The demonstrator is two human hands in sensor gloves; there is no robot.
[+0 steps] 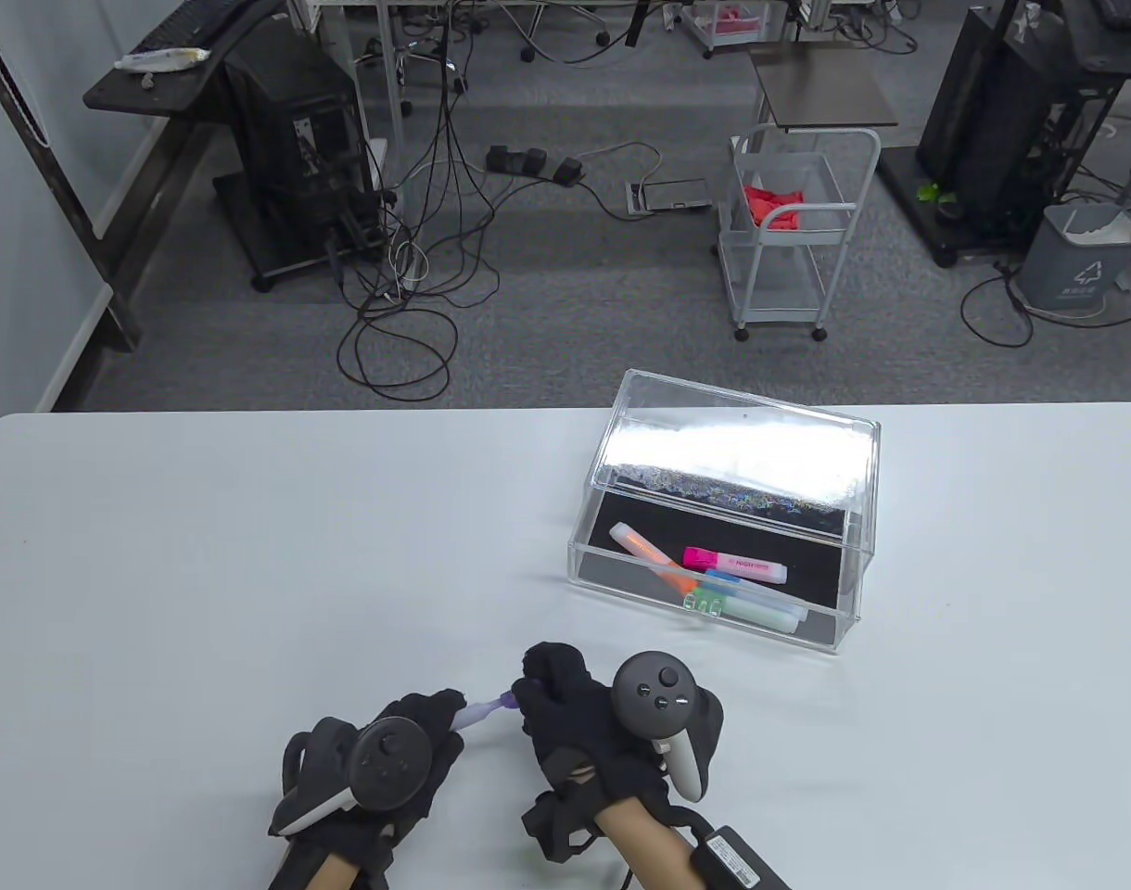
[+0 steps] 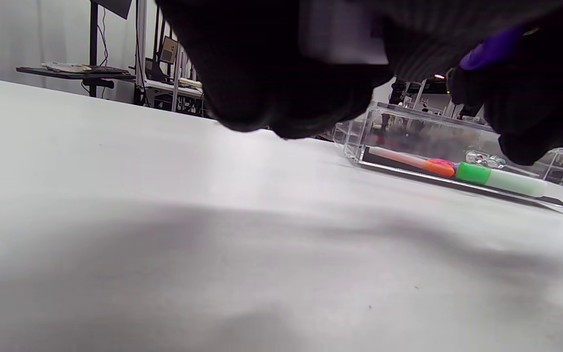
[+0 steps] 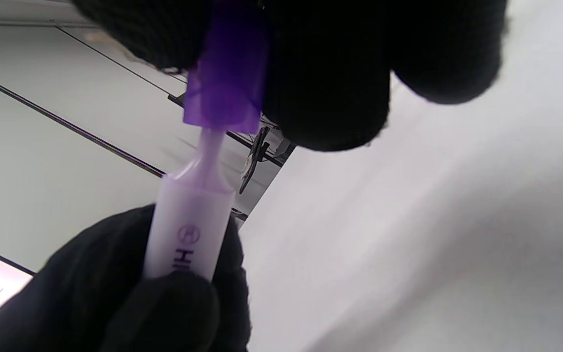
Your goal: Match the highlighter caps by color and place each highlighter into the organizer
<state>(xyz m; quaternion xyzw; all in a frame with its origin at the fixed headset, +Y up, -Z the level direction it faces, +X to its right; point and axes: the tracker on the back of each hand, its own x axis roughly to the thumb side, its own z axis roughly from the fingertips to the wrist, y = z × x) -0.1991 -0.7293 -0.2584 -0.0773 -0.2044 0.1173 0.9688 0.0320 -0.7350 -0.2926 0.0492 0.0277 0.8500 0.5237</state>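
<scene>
Near the table's front edge my left hand (image 1: pixel 426 718) grips the pale purple highlighter (image 1: pixel 477 712) by its barrel (image 3: pixel 188 230). My right hand (image 1: pixel 552 681) pinches the dark purple cap (image 3: pixel 227 93), which sits over the pen's tip without being pushed fully home. The clear organizer box (image 1: pixel 723 519) stands open to the right, farther back. Inside it lie an orange highlighter (image 1: pixel 649 556), a pink one (image 1: pixel 734 564), a green one (image 1: pixel 746 610) and a blue one (image 1: pixel 723 579), all capped. In the left wrist view the orange cap (image 2: pixel 440 167) and green cap (image 2: pixel 474 173) show through the box wall.
The white table (image 1: pixel 250 556) stretches left and ahead of my hands. The organizer's lid (image 1: pixel 742 445) stands raised at its back. Beyond the table's far edge lie floor cables, a wire cart (image 1: pixel 797 232) and desks.
</scene>
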